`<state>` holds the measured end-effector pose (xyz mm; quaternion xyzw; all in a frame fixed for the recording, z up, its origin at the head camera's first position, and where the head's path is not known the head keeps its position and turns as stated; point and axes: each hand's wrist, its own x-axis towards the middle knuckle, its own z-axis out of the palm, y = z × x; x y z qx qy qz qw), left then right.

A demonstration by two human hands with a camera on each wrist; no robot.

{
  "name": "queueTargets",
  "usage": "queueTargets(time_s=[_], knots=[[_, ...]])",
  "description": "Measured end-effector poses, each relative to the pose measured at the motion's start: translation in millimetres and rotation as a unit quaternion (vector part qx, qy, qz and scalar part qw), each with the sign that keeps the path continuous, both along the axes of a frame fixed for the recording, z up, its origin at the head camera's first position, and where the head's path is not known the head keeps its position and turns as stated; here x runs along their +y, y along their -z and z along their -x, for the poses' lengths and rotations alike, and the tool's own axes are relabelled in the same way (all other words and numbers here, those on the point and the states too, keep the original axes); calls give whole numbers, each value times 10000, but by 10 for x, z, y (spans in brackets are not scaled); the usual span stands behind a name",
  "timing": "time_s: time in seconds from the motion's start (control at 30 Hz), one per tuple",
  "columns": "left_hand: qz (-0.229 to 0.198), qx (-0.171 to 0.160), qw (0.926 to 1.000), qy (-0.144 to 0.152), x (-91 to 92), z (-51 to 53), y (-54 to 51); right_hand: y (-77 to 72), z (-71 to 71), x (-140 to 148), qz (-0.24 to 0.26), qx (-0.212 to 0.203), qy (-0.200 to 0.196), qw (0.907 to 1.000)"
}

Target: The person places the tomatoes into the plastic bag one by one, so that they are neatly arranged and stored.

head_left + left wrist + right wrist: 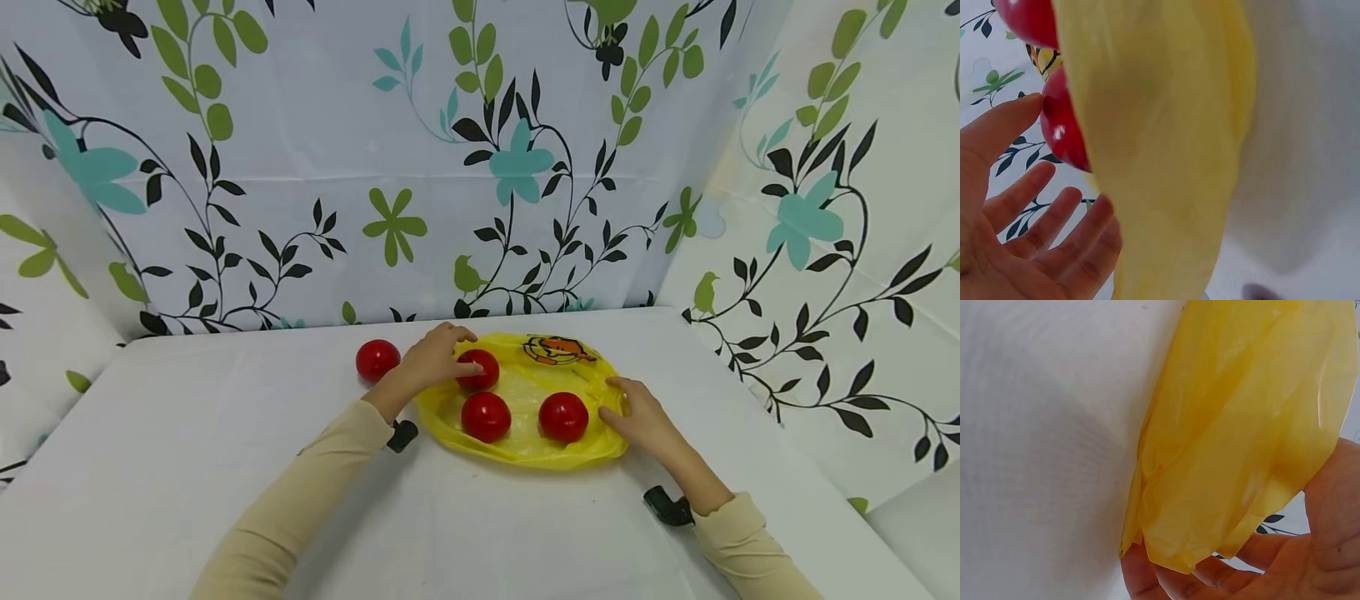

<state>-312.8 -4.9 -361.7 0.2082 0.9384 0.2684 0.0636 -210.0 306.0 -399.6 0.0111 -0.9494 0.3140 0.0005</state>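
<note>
A yellow plastic bag (525, 457) lies spread on the table, its rim rolled out and an orange-and-black print at its far side. Three glossy red balls sit within it: one near left (486, 417), one right (563, 417), one far left (478, 370). My left hand (433, 358) is at the far-left ball, thumb touching it, the other fingers spread loosely by the bag's edge (1166, 137). At the bag's right rim, my right hand (643, 417) holds the yellow plastic (1210, 506) between thumb and fingers. Its fingertips are partly hidden behind the plastic.
Another red ball (377, 361) rests on the white table (187, 467), just left of the bag and beyond my left wrist. A leaf-patterned curtain (300, 167) hangs along the table's back and both sides.
</note>
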Motion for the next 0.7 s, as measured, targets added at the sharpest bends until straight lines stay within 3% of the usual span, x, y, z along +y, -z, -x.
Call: queueTargets(time_s=[0.23, 0.53, 0.7], knots=[[-292, 225, 9993, 11, -168, 3, -20, -4, 4, -13, 65, -43, 16, 10000], [-1050, 398, 9937, 61, -507, -22, -74, -14, -2, -21, 91, 5, 14, 10000], [-1053, 514, 9931, 0, -683, -9, -71, -14, -4, -17, 47, 23, 1, 10000]])
